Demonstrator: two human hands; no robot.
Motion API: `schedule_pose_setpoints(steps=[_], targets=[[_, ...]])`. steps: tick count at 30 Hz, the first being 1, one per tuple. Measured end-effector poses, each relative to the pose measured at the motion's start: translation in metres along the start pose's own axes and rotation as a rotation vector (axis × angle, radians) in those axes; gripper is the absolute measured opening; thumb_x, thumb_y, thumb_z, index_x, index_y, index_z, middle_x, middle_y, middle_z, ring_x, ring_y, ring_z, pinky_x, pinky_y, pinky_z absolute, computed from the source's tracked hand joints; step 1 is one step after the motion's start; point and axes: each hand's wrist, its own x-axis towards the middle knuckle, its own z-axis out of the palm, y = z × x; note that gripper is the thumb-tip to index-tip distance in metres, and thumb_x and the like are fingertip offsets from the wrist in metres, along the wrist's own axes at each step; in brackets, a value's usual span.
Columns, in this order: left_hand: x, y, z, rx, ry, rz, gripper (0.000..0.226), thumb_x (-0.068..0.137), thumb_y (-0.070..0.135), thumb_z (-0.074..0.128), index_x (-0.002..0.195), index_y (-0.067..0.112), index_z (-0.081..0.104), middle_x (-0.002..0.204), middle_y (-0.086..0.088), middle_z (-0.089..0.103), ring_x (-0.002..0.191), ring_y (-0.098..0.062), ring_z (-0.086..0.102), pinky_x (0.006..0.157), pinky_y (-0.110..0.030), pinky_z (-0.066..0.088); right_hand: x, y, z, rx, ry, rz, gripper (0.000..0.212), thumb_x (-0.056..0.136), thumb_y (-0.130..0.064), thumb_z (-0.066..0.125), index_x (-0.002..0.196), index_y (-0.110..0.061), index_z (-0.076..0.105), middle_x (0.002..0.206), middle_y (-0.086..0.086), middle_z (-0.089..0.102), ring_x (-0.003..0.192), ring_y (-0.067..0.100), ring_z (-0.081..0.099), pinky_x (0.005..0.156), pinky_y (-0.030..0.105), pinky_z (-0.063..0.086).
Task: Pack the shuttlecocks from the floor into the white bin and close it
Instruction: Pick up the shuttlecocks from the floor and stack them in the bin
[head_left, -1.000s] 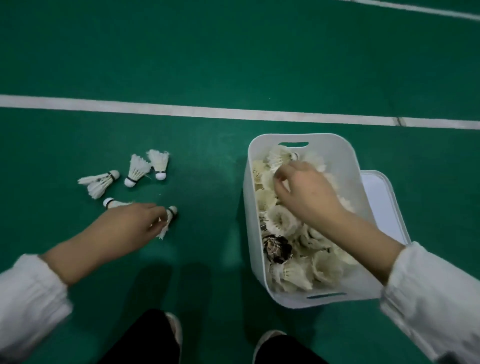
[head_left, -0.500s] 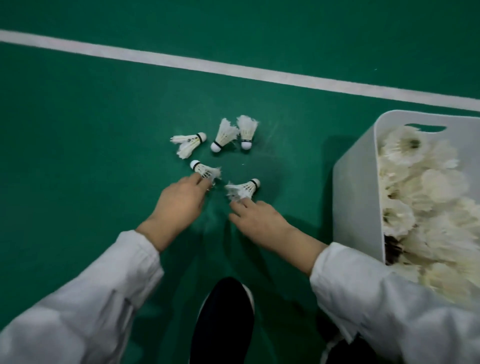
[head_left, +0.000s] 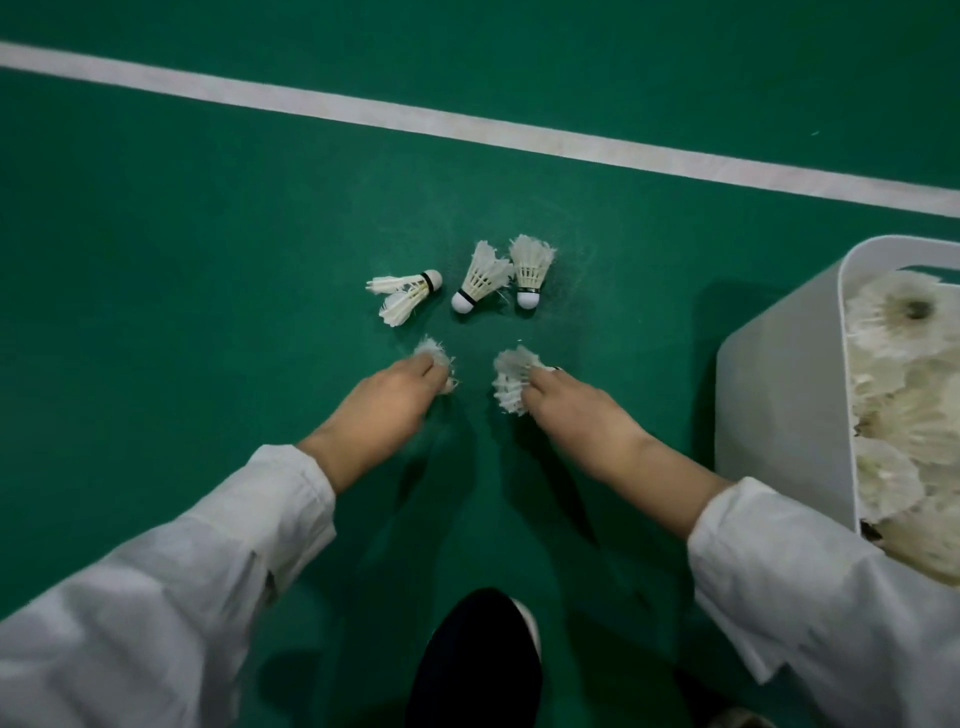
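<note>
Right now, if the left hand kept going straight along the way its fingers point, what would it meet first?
The left hand, already closed on one shuttlecock, points up and slightly right. The first thing in that line looks like the middle loose shuttlecock, cork end first. Depth is flat here, so it might pass just left of it.

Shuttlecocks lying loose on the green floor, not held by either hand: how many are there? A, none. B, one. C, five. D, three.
D: three lie free beyond the hands, a splayed shuttlecock, a middle shuttlecock and a right shuttlecock, while the left hand and right hand each grip another.
</note>
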Motion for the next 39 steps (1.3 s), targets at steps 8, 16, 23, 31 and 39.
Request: schedule_pose_setpoints(steps=[8, 16, 23, 31, 39], targets=[[0.019, -0.015, -0.011, -0.801, 0.117, -0.869, 0.043, 0.095, 0.03, 0.045, 0.129, 0.011, 0.027, 0.071, -0.011, 0.065, 0.056, -0.023, 0.063, 0.056, -0.03, 0.048, 0.001, 0.0, 0.003, 0.283, 0.242, 0.129, 0.022, 0.091, 0.001, 0.042, 0.104, -0.004, 0.059, 0.108, 0.009, 0.053, 0.096, 0.028, 0.053, 0.08, 0.04, 0.047], [0.051, -0.028, 0.007, -0.953, 0.182, -0.911, 0.017, 0.089, 0.019, 0.057, 0.105, 0.014, 0.055, 0.075, -0.007, 0.063, 0.036, -0.009, 0.054, 0.05, -0.024, 0.049, -0.008, -0.002, -0.003, 0.435, 0.318, 0.289, 0.023, 0.094, -0.015, 0.045, 0.109, -0.015, 0.062, 0.113, 0.0, 0.057, 0.102, 0.021, 0.057, 0.081, 0.037, 0.049], [0.033, -0.011, 0.002, -0.712, 0.324, -0.794, 0.016, 0.089, 0.019, 0.052, 0.09, 0.011, 0.066, 0.068, -0.01, 0.064, 0.058, -0.023, 0.056, 0.059, -0.037, 0.049, -0.016, -0.002, -0.014, 0.449, 0.37, 0.253, 0.022, 0.093, -0.016, 0.047, 0.109, -0.015, 0.062, 0.111, -0.001, 0.056, 0.102, 0.02, 0.056, 0.079, 0.032, 0.046], [0.023, 0.051, -0.08, -0.306, 0.299, -0.213, 0.015, 0.091, 0.021, 0.054, 0.101, 0.014, 0.062, 0.086, -0.004, 0.065, 0.076, -0.023, 0.058, 0.069, -0.036, 0.048, -0.106, 0.031, -0.07, 0.482, 0.354, 0.074, 0.014, 0.088, -0.014, 0.058, 0.098, -0.018, 0.066, 0.102, -0.004, 0.058, 0.088, 0.014, 0.06, 0.078, 0.024, 0.048], [0.058, 0.164, -0.151, -0.141, 0.267, 0.223, 0.031, 0.089, 0.033, 0.041, 0.095, 0.012, 0.063, 0.089, -0.005, 0.065, 0.08, -0.027, 0.059, 0.067, -0.035, 0.049, -0.242, 0.098, -0.112, 0.79, 0.811, 0.448, 0.017, 0.087, -0.017, 0.062, 0.083, -0.033, 0.066, 0.092, -0.009, 0.061, 0.083, 0.003, 0.059, 0.073, 0.009, 0.046]])
